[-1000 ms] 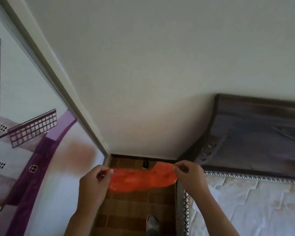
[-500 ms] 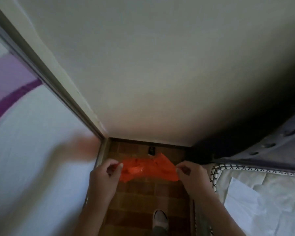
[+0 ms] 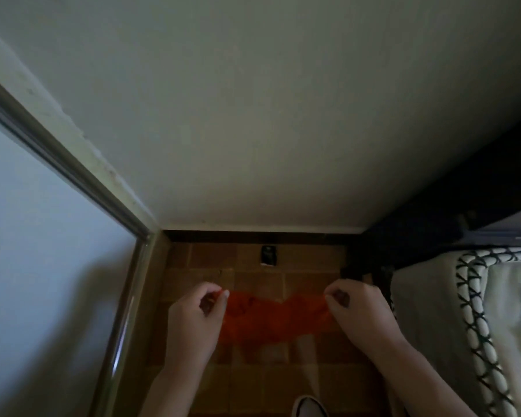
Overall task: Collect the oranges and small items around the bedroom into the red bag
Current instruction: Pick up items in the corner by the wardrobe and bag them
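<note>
**Red bag, held stretched over the floor**

Red bag [image 3: 271, 320]: thin plastic, pinched at opposite edges by left hand [image 3: 193, 320] and right hand [image 3: 358, 314], pulled taut between them, probably to find its mouth (no oranges visible). Small dark item [image 3: 268, 256] lies by the wall.

The thin plastic bag [image 3: 271, 319] is a translucent orange-red, darker where its folds overlap, and it shows against a brown tiled floor [image 3: 310, 267] laid in squares of lighter and darker tan with a near-black skirting strip [image 3: 253, 236] at its far edge. The plain wall [image 3: 253, 115] above is a dull grey-white, the sliding door panel [image 3: 42, 266] a pale bluish white inside a metallic grey-beige frame [image 3: 124, 296]. The mattress [image 3: 427, 299] is cream, edged with white piping [image 3: 475, 311] crossed by a black lattice pattern, and a small black object [image 3: 268, 256] lies on the floor.
</note>
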`<action>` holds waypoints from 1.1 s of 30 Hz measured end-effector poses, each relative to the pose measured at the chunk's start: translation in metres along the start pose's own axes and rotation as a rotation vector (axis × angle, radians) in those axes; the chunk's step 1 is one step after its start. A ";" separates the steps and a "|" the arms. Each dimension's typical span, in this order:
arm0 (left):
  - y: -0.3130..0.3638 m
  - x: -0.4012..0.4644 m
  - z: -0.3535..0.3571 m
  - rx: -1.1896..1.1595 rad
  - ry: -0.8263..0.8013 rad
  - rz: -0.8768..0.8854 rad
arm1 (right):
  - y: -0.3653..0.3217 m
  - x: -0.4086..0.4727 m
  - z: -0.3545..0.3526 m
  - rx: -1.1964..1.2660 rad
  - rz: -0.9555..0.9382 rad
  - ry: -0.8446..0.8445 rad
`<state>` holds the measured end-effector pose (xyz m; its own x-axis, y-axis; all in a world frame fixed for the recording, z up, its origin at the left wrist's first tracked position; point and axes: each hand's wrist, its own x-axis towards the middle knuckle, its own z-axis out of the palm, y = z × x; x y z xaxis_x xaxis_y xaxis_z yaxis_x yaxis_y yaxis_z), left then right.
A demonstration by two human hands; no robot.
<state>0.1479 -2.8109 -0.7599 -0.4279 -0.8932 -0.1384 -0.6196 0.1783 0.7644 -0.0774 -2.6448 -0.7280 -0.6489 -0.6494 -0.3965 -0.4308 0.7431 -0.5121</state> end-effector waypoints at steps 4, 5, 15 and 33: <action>-0.028 0.015 0.038 0.024 -0.010 0.044 | 0.025 0.035 0.027 -0.003 -0.033 0.027; -0.033 0.020 0.046 0.035 -0.012 0.070 | 0.033 0.044 0.033 0.000 -0.048 0.049; -0.064 0.055 0.114 0.199 -0.027 0.212 | 0.067 0.083 0.137 -0.269 -0.576 0.322; -0.122 0.044 0.148 0.756 -0.903 0.270 | 0.150 0.105 0.228 -0.383 -0.262 -0.116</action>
<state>0.1074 -2.8109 -0.9518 -0.7218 -0.2335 -0.6515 -0.5386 0.7806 0.3170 -0.0673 -2.6385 -1.0197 -0.4225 -0.8205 -0.3850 -0.7847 0.5437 -0.2976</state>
